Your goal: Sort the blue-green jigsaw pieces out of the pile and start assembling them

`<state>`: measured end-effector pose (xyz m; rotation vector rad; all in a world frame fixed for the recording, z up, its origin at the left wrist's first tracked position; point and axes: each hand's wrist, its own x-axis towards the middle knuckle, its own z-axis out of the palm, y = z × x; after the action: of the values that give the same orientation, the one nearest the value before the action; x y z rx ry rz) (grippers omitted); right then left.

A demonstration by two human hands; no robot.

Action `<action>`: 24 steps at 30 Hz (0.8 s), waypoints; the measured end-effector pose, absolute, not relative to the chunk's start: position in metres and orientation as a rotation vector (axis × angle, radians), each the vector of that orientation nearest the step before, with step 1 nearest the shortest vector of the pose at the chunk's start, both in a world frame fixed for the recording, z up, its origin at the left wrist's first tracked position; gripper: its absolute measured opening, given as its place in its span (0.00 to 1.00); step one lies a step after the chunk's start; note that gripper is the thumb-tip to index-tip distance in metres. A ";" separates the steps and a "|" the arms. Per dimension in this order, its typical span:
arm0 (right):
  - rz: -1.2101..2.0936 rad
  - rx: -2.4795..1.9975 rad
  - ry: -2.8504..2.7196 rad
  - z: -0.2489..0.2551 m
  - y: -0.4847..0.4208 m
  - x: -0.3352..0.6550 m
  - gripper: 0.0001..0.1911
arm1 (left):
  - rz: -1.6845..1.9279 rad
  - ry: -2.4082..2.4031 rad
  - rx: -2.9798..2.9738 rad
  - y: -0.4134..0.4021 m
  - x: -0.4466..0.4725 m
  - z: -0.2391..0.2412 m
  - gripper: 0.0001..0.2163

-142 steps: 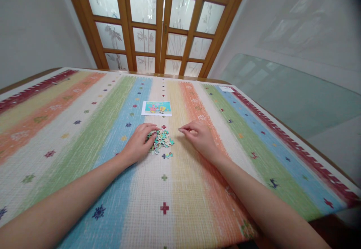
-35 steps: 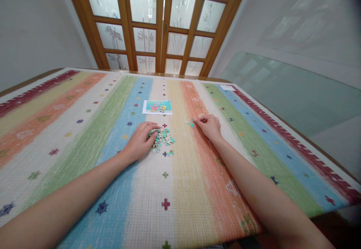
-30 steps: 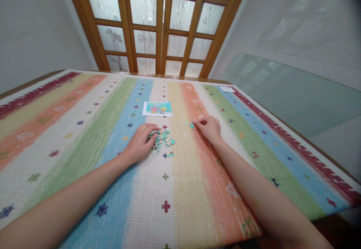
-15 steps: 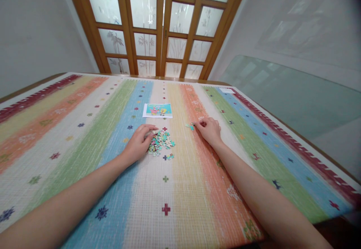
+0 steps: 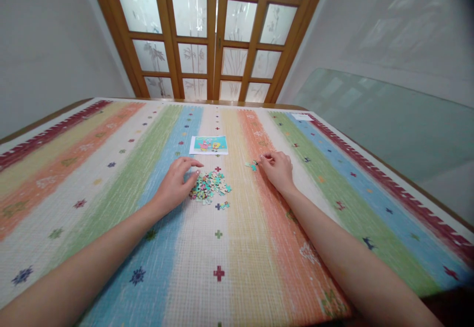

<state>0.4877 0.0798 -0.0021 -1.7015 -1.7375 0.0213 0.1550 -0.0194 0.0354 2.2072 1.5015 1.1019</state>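
Observation:
A heap of jigsaw puzzle pieces [image 5: 210, 187], mostly turquoise with pink and yellow bits, lies mid-table. My left hand [image 5: 179, 181] is at the heap's left edge, thumb and fingers apart, holding nothing. Just in front of the heap lie a few puzzle pieces [image 5: 223, 206] by themselves. To the right, a small group of puzzle pieces [image 5: 252, 165] rests on the orange stripe. Close beside this group is my right hand [image 5: 277, 169], fingers bent and tips pinched together; whatever is between them is too small to make out.
A picture card [image 5: 209, 145] with cartoon figures lies behind the heap. The striped tablecloth [image 5: 196, 267] covers the table. A white slip [image 5: 301, 117] lies at the far right. Wooden doors [image 5: 213, 35] with frosted panes stand beyond, and a glass panel [image 5: 370, 119] leans at right.
My left hand has drawn back slightly from the heap, its fingers spreading and lifting. My right hand has shifted a little away from the small group of pieces.

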 end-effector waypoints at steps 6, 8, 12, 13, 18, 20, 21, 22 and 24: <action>0.026 -1.602 -1.728 -0.003 0.079 0.487 0.14 | 1.006 1.549 2.248 -0.013 0.159 0.027 0.10; 0.033 -1.573 -1.746 -0.003 0.079 0.487 0.13 | 1.022 1.559 2.265 -0.011 0.157 0.021 0.10; 0.024 -1.537 -1.791 -0.005 0.077 0.486 0.14 | 1.002 1.556 2.401 -0.005 0.147 0.014 0.11; 0.019 -1.531 -1.801 -0.005 0.077 0.486 0.14 | 0.993 1.556 2.425 -0.004 0.144 0.014 0.11; 0.013 -1.497 -1.829 -0.005 0.078 0.486 0.13 | 0.962 1.543 2.359 0.002 0.135 0.012 0.11; 0.022 -1.485 -1.839 -0.004 0.078 0.486 0.13 | 0.944 1.542 2.316 0.004 0.134 0.011 0.11; 0.028 -1.478 -1.845 -0.004 0.079 0.486 0.13 | 0.932 1.541 2.305 0.005 0.134 0.010 0.11; 0.032 -1.471 -1.850 -0.004 0.079 0.486 0.13 | 0.918 1.539 2.309 0.005 0.134 0.009 0.11; 0.033 -1.459 -1.855 -0.004 0.079 0.486 0.13 | 0.871 1.528 2.358 0.006 0.134 0.008 0.12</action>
<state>0.4861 0.0792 -0.0037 -1.4593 -1.8551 0.0329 0.1345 0.0063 0.0077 2.3575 1.5279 0.8713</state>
